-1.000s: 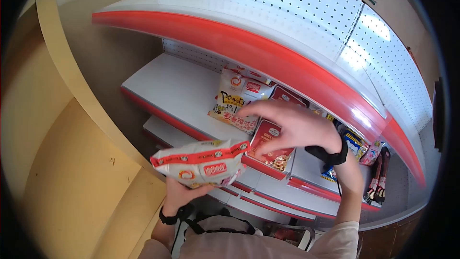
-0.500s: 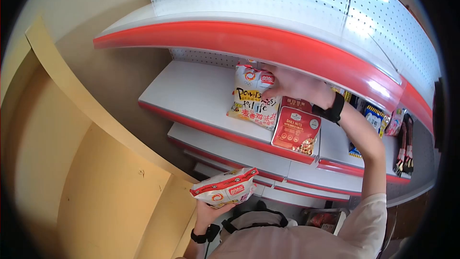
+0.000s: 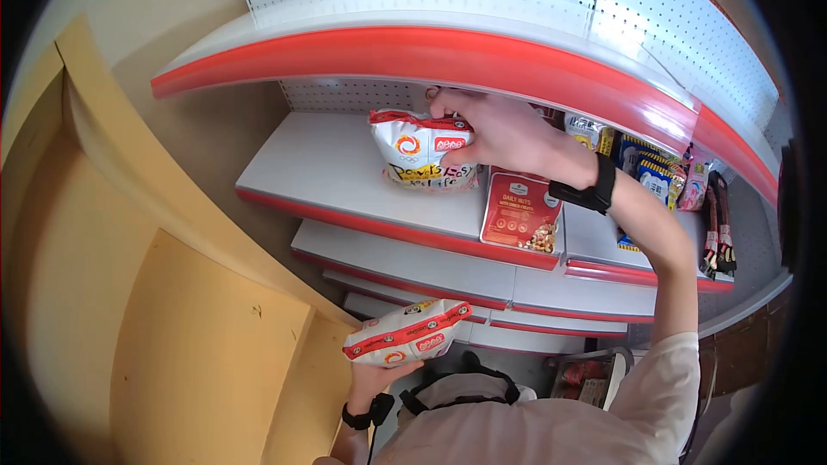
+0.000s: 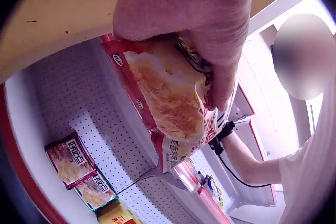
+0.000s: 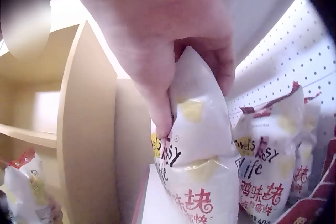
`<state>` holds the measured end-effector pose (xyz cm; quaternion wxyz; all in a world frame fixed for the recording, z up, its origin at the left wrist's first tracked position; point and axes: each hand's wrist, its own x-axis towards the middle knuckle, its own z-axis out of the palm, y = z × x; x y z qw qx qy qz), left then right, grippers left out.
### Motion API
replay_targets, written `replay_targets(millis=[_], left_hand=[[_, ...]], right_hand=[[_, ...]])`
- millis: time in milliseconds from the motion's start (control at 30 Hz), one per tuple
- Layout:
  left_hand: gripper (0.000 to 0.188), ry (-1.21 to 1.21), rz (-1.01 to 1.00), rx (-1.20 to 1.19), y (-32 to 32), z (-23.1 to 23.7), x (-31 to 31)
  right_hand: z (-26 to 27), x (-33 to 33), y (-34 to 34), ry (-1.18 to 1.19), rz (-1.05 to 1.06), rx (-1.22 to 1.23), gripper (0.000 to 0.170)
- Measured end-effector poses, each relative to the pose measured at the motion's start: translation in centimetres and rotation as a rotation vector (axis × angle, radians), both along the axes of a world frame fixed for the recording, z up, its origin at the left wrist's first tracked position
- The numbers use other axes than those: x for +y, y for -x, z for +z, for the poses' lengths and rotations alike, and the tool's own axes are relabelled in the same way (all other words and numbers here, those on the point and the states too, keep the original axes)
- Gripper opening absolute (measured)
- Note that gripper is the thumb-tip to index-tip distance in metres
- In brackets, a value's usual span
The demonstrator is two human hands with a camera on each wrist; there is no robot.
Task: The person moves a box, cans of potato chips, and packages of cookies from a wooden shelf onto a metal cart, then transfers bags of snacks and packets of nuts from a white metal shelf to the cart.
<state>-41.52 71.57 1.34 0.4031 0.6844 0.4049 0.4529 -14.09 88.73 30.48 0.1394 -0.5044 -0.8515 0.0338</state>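
Note:
In the head view my right hand (image 3: pixel 508 133) grips the upper part of a white snack bag (image 3: pixel 418 151) with red top seal and "Powers Easy for Life" lettering. The right wrist view shows the thumb on the front of that bag (image 5: pixel 202 134) and the fingers behind it. The bag is over the shelf (image 3: pixel 306 151), its top tipped forward. Lower down and nearer the body, my left hand (image 3: pixel 372 383) holds a similar bag (image 3: pixel 405 336) from underneath. A picture of golden fried food covers that bag (image 4: pixel 168 95) in the left wrist view.
Matching snack bags (image 5: pixel 270 163) stand behind the gripped one. A red nuts pouch (image 3: pixel 521 213) lies to its right, then blue packets (image 3: pixel 655 179). A red-edged upper shelf (image 3: pixel 413 52) overhangs the right hand. A wooden cabinet (image 3: pixel 202 336) stands at the left.
My right hand has reached in over the nuts pouch and taken hold of the white bag, which has shifted left and tipped forward. The left hand has lowered toward the body with its bag.

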Motion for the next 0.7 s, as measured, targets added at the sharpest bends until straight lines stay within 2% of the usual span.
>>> replay_targets(millis=[67, 167, 200, 233, 267, 333, 367, 467, 533, 567, 600, 667, 700], left_hand=[[0.088, 0.008, 0.064, -0.190, -1.1, 2.5, -0.4], [0.080, 0.051, 0.003, -0.274, -1.6, 3.5, -0.3], [0.080, 0.061, -0.001, -0.283, -1.6, 3.0, -0.2], [0.074, -0.033, -0.069, -0.285, -1.7, 2.2, 0.1], [0.070, -0.030, -0.127, -0.296, -1.7, 0.9, 0.2], [0.061, 0.102, -0.277, -0.348, -2.2, -3.3, 0.6], [0.057, 0.146, -0.330, -0.352, -2.5, -4.7, 0.5], [0.052, 0.158, -0.487, -0.284, -4.0, -1.5, -1.4], [0.057, 0.110, -0.686, -0.107, -5.3, 0.4, -1.8], [0.063, 0.095, -0.740, -0.099, -6.1, 0.3, -2.0], [0.063, 0.112, -0.766, -0.102, -6.9, -0.4, -2.4], [0.063, 0.231, -0.848, -0.255, -8.4, -1.8, -3.6], [0.065, 0.217, -0.885, -0.233, -9.0, -1.3, -3.7]], right_hand=[[1.0, -2.3, 0.1, -0.055, 0.064, 0.092, 0.054], [1.8, -5.9, -0.5, -0.127, 0.302, 0.139, 0.050], [1.4, -7.1, -0.8, -0.191, 0.392, 0.137, 0.049], [0.9, -8.5, -1.1, -0.170, 0.411, 0.137, 0.048], [0.3, -10.0, -1.2, -0.149, 0.431, 0.138, 0.047], [-1.8, -12.7, -1.8, -0.052, 0.444, 0.124, 0.048], [-3.1, -13.8, -2.2, 0.013, 0.430, 0.131, 0.048], [-7.2, -16.4, -4.2, 0.161, 0.318, 0.179, 0.047], [-9.8, -18.1, -5.8, 0.239, 0.213, 0.225, 0.046], [-10.9, -19.1, -6.6, 0.268, 0.127, 0.285, 0.045], [-11.8, -20.1, -7.4, 0.295, 0.040, 0.344, 0.043], [-13.0, -22.5, -8.8, 0.340, -0.058, 0.386, 0.042], [-13.6, -23.8, -9.4, 0.307, -0.112, 0.442, 0.045]])
